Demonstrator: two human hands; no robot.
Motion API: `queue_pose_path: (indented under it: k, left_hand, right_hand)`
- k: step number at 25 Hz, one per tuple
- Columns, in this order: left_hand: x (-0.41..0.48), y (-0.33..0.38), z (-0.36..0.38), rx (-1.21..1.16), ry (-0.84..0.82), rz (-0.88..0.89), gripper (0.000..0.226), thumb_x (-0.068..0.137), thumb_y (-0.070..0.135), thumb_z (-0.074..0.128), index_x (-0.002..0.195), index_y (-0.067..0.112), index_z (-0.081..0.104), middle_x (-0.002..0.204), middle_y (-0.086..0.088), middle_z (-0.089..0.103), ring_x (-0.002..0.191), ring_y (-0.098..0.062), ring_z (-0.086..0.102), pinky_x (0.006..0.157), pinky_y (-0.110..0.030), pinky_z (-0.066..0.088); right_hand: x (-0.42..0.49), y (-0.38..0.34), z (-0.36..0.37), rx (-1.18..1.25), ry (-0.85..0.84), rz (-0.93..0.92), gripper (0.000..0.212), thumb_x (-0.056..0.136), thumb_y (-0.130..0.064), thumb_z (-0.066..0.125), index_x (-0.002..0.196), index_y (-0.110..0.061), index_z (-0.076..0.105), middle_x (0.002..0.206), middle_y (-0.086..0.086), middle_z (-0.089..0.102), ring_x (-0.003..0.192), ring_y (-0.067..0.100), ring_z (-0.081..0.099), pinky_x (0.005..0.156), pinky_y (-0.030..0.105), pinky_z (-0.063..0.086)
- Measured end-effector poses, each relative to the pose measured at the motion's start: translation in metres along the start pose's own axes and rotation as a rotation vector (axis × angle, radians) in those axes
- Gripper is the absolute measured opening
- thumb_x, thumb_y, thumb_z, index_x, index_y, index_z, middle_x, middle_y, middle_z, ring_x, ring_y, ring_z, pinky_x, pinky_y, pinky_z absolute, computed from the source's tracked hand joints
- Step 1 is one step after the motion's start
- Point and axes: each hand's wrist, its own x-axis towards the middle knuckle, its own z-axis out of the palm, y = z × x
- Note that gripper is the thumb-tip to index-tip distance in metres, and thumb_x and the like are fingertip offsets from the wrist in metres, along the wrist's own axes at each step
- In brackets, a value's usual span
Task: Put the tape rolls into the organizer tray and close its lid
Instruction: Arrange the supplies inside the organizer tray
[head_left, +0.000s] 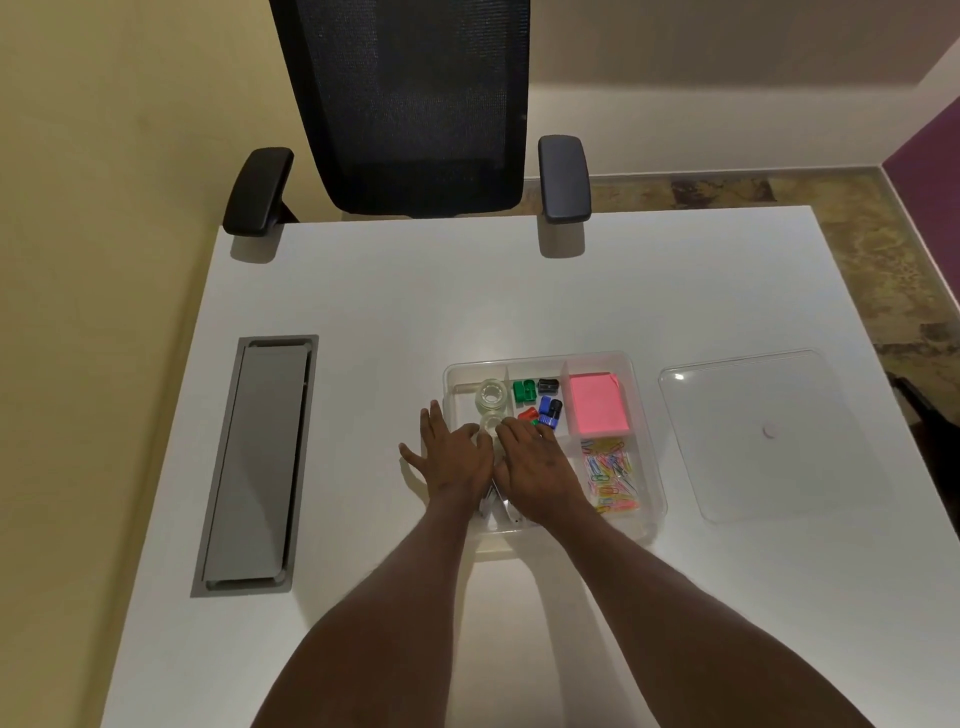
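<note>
A clear plastic organizer tray (641, 395) sits on the white desk. Its left compartment holds a clear tape roll (491, 393) and a second clear roll (489, 422) just in front of it. My left hand (453, 453) lies flat with fingers spread over the tray's left edge, holding nothing. My right hand (535, 463) rests beside it over the tray, fingertips near the second roll; whether it grips anything is hidden. The clear lid (758, 431) lies flat on the desk to the tray's right.
Other tray compartments hold coloured sharpeners (537, 400), pink sticky notes (596, 403) and coloured paper clips (610, 474). A grey cable hatch (257, 462) is set into the desk at the left. A black office chair (415, 104) stands at the far edge.
</note>
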Motion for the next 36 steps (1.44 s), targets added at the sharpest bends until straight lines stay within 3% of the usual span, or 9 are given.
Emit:
queue_pose_path:
  k: [4, 6, 9, 11, 15, 21, 27, 31, 36]
  left_hand:
    - [0.001, -0.006, -0.004, 0.041, -0.007, 0.026, 0.041, 0.106, 0.051, 0.039, 0.133, 0.037, 0.066, 0.176, -0.001, 0.007, 0.163, -0.023, -0.005, 0.125, -0.069, -0.006]
    - [0.002, -0.008, -0.006, 0.053, -0.009, 0.033, 0.041, 0.106, 0.051, 0.040, 0.134, 0.037, 0.066, 0.176, 0.000, 0.007, 0.163, -0.023, -0.005, 0.125, -0.069, -0.006]
    - [0.003, -0.007, -0.008, 0.052, -0.025, 0.033, 0.041, 0.106, 0.051, 0.040, 0.136, 0.037, 0.064, 0.176, 0.000, 0.007, 0.163, -0.023, -0.004, 0.125, -0.070, -0.005]
    - [0.004, -0.006, -0.011, 0.050, -0.047, 0.028, 0.040, 0.107, 0.049, 0.039, 0.137, 0.037, 0.063, 0.176, -0.001, 0.007, 0.163, -0.022, -0.005, 0.125, -0.070, -0.005]
    - [0.006, -0.006, -0.016, 0.047, -0.084, 0.043, 0.040, 0.107, 0.046, 0.039, 0.139, 0.038, 0.060, 0.176, -0.002, 0.006, 0.163, -0.023, -0.005, 0.125, -0.071, -0.004]
    - [-0.007, -0.012, -0.018, 0.011, -0.008, 0.052, 0.043, 0.108, 0.048, 0.039, 0.144, 0.032, 0.057, 0.175, -0.003, 0.013, 0.163, -0.022, 0.003, 0.126, -0.068, -0.001]
    - [-0.042, -0.024, -0.018, 0.095, 0.146, 0.109, 0.047, 0.107, 0.044, 0.043, 0.149, 0.026, 0.048, 0.173, -0.005, 0.019, 0.162, -0.023, 0.012, 0.126, -0.064, 0.009]
    - [-0.073, -0.019, -0.015, 0.132, 0.229, 0.146, 0.045, 0.106, 0.039, 0.046, 0.148, 0.022, 0.049, 0.171, -0.007, 0.024, 0.160, -0.024, 0.019, 0.125, -0.062, 0.013]
    - [-0.112, 0.003, -0.007, 0.139, 0.244, 0.165, 0.040, 0.107, 0.040, 0.047, 0.144, 0.024, 0.051, 0.165, -0.005, 0.035, 0.155, -0.023, 0.029, 0.125, -0.061, 0.013]
  right_hand:
    - [0.005, -0.004, -0.007, 0.119, 0.076, 0.090, 0.046, 0.097, -0.030, 0.064, 0.136, -0.005, 0.059, 0.140, 0.016, 0.062, 0.134, 0.035, 0.056, 0.116, 0.050, 0.041]
    - [0.001, -0.003, 0.002, 0.062, 0.127, 0.023, 0.048, 0.093, -0.030, 0.072, 0.132, -0.001, 0.063, 0.135, 0.019, 0.066, 0.129, 0.037, 0.062, 0.113, 0.051, 0.038]
    - [-0.001, -0.005, 0.004, 0.102, 0.139, 0.040, 0.051, 0.099, -0.031, 0.064, 0.139, 0.000, 0.057, 0.144, 0.021, 0.059, 0.138, 0.037, 0.054, 0.117, 0.048, 0.024]
    - [0.001, -0.006, 0.009, 0.055, 0.137, 0.016, 0.052, 0.098, -0.032, 0.067, 0.137, 0.001, 0.059, 0.142, 0.022, 0.060, 0.136, 0.038, 0.055, 0.117, 0.049, 0.026]
    - [0.004, -0.010, 0.010, 0.138, -0.027, 0.102, 0.060, 0.109, -0.043, 0.035, 0.158, -0.008, 0.030, 0.165, 0.015, 0.031, 0.156, 0.031, 0.023, 0.128, 0.046, 0.004]
    - [0.000, -0.007, 0.001, 0.011, -0.063, 0.019, 0.061, 0.108, -0.046, 0.036, 0.157, -0.010, 0.032, 0.166, 0.015, 0.028, 0.157, 0.034, 0.020, 0.128, 0.056, 0.012]
    - [-0.016, -0.010, -0.016, 0.006, -0.051, 0.060, 0.062, 0.107, -0.047, 0.037, 0.157, -0.012, 0.031, 0.167, 0.013, 0.029, 0.157, 0.032, 0.020, 0.128, 0.053, 0.010]
    - [-0.041, -0.004, -0.028, -0.064, -0.008, 0.061, 0.056, 0.109, -0.042, 0.025, 0.152, -0.009, 0.038, 0.162, 0.015, 0.037, 0.154, 0.033, 0.027, 0.124, 0.052, 0.019]
    - [-0.085, 0.016, -0.041, -0.078, -0.034, 0.105, 0.048, 0.107, -0.036, 0.039, 0.147, -0.010, 0.046, 0.162, 0.013, 0.037, 0.152, 0.035, 0.030, 0.125, 0.053, 0.021]
